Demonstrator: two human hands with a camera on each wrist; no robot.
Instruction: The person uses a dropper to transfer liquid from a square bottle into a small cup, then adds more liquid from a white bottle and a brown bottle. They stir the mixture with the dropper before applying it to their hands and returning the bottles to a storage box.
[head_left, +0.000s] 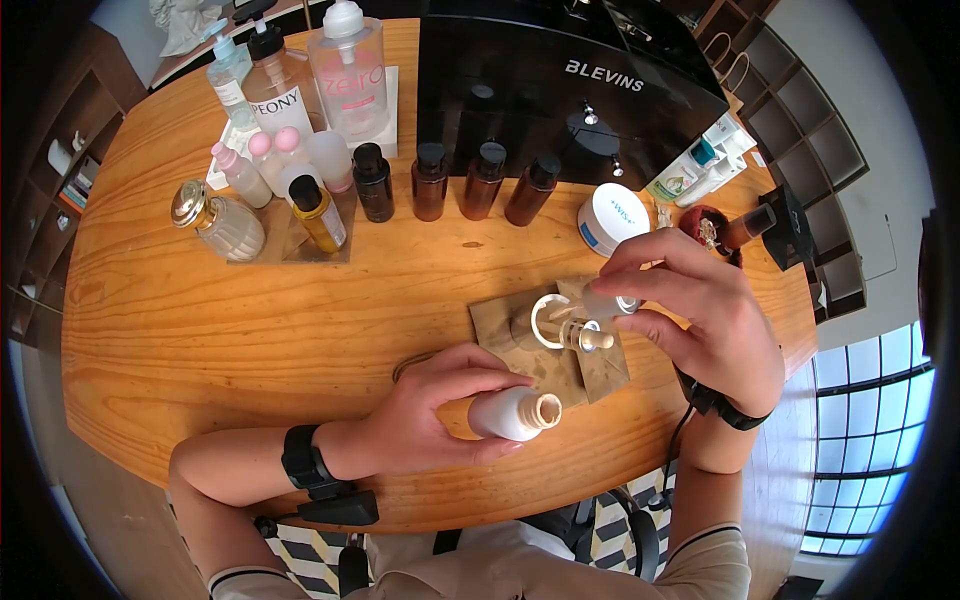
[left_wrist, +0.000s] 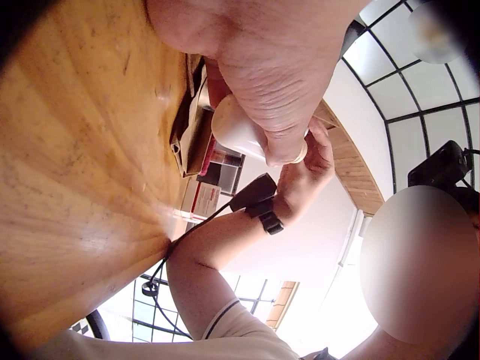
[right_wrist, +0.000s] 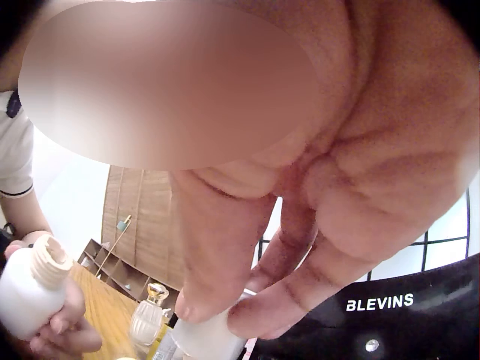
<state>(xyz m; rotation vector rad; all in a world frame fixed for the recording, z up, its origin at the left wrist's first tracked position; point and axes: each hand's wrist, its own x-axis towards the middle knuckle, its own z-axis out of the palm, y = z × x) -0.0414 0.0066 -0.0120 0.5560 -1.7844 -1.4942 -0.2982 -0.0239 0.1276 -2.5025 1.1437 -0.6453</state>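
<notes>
R hand (head_left: 704, 318): pinches frosted cap (head_left: 611, 300)
L hand (head_left: 430, 410): grips white bottle (head_left: 503, 414), tilted, neck pointing rt
Cap pos.: fwd & rt of btl's open neck, apart

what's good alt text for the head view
A person's left hand holds an uncapped white bottle over a wooden table; the right hand pinches what looks like a frosted cap. Four dark bottles stand by a black BLEVINS case.
</notes>
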